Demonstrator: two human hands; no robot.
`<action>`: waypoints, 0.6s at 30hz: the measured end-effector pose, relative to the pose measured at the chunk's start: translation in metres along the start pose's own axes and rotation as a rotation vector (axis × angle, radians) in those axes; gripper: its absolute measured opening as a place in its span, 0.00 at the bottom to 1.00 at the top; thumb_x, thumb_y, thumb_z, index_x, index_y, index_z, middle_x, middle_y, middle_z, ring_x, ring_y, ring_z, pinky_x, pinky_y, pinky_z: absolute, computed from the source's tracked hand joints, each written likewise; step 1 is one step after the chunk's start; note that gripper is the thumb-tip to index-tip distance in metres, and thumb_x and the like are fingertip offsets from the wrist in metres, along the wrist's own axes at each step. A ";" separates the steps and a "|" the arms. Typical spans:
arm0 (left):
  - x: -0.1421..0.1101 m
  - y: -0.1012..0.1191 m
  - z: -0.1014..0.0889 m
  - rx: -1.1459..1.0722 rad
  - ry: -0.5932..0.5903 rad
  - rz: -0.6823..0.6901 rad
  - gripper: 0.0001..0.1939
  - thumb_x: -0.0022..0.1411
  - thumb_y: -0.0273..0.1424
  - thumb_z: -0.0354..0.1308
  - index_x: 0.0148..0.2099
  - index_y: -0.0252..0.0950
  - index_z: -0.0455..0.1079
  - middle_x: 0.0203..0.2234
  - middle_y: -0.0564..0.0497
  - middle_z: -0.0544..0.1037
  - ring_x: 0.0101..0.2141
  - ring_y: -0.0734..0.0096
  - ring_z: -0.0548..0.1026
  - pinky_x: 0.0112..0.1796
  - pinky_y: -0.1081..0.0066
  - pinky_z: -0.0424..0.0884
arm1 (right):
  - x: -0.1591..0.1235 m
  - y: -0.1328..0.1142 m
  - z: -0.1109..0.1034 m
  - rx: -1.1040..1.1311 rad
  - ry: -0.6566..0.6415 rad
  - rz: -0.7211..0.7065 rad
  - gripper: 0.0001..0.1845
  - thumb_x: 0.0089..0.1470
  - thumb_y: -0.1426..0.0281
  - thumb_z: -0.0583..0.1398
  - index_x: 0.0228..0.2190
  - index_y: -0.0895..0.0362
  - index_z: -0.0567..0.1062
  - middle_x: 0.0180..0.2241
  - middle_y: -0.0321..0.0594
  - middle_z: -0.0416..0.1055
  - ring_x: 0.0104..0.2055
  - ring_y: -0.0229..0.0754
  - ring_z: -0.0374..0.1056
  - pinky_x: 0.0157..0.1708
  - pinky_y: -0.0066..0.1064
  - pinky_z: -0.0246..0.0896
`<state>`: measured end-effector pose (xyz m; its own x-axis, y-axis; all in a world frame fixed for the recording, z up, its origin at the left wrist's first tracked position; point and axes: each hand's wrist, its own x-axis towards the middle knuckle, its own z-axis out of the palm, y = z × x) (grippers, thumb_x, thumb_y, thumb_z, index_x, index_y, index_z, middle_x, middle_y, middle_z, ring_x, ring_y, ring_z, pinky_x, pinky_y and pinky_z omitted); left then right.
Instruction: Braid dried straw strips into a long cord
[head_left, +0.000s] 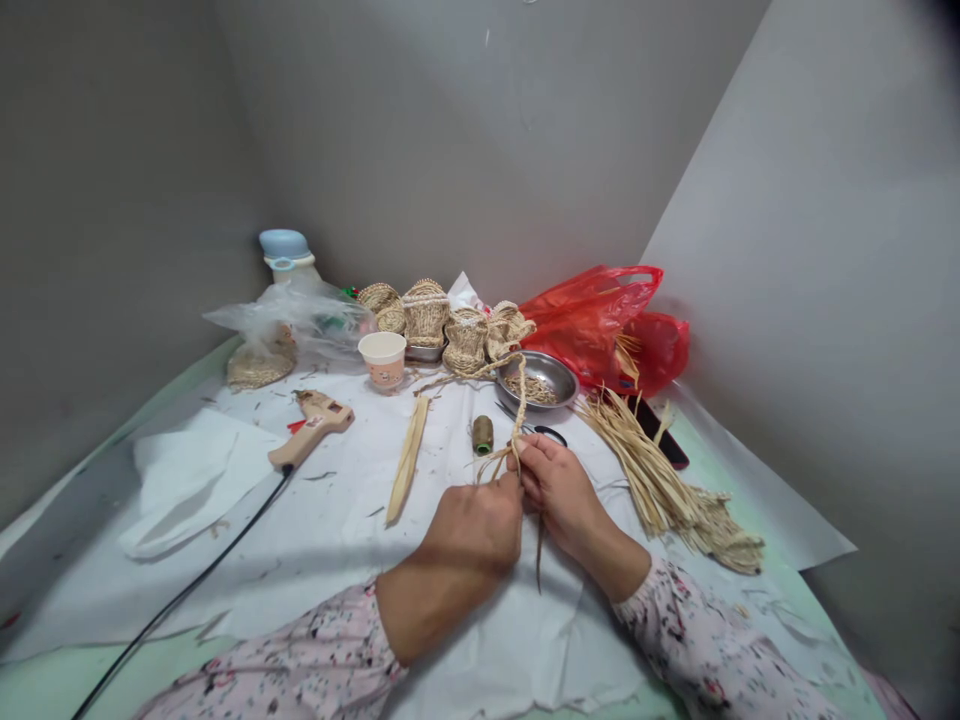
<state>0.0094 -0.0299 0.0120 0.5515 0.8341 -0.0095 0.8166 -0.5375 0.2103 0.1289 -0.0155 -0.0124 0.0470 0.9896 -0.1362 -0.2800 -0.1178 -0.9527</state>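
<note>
**A:** I'm on the head feed from here. Where's the straw?

**B:** I see it too. The twisted straw strands (516, 420) rise out of the hands, pass beside the steel dish (537, 378) and reach toward the woven straw baskets (425, 315) at the back.

**A:** And the grips?

**B:** The left grip (471, 530) is closed like a fist around the strands. The right grip (559, 490) is pressed together too, pinching them right beside the left, and the two are touching. A thin end hangs down below them.

**A:** What step would you call that?

**B:** I'd judge it mid-twist, with the strands being worked between both hands.

**A:** What does the next move call for?

**B:** As I read it, even tension, with neither pinch slackening. The spool of twine (483, 434) and scissors (546, 435) lie just ahead of the hands, and the straw bundle (660, 490) is off to the right. The glue gun (315, 425) sits further left on the white sheet (337, 560).
</note>
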 end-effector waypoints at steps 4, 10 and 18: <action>-0.001 -0.005 -0.006 -0.138 0.100 0.057 0.18 0.66 0.35 0.39 0.39 0.35 0.69 0.29 0.45 0.77 0.28 0.62 0.75 0.30 0.68 0.66 | 0.004 -0.005 -0.007 0.069 -0.004 0.003 0.12 0.47 0.64 0.60 0.24 0.58 0.64 0.18 0.27 0.59 0.13 0.25 0.41 0.12 0.23 0.32; 0.009 -0.024 -0.016 -0.403 0.449 -0.002 0.15 0.66 0.34 0.38 0.41 0.36 0.65 0.36 0.47 0.73 0.38 0.66 0.71 0.40 0.68 0.64 | 0.005 -0.011 -0.012 -0.024 -0.124 -0.003 0.13 0.48 0.61 0.60 0.27 0.58 0.66 0.20 0.28 0.59 0.14 0.25 0.40 0.13 0.23 0.31; 0.022 -0.037 0.003 -0.838 0.061 0.097 0.20 0.65 0.40 0.38 0.30 0.36 0.65 0.25 0.53 0.70 0.29 0.71 0.67 0.33 0.73 0.61 | 0.003 -0.008 -0.010 -0.200 -0.168 -0.026 0.08 0.48 0.66 0.59 0.24 0.58 0.67 0.19 0.29 0.60 0.18 0.29 0.51 0.18 0.22 0.44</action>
<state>-0.0083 0.0081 0.0009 0.5826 0.8073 0.0936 0.3564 -0.3573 0.8633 0.1411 -0.0124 -0.0081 -0.1125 0.9904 -0.0802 -0.0847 -0.0899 -0.9923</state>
